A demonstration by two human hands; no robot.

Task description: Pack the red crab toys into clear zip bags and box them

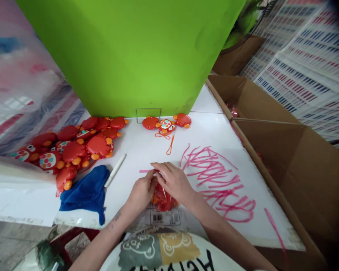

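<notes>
Both my hands meet near the front of the white table. My left hand and my right hand are closed in a pinch on the top of a clear bag holding a red toy. A pink tie strip sticks out to the left from between my fingers. A heap of pink tie strips lies just right of my right hand. A pile of red and orange toys sits at the left.
A tall green panel stands at the back of the table. Two red toy shells and a colourful toy lie at its foot. A blue cloth and a white pen lie left of my hands. Open cardboard boxes stand on the right.
</notes>
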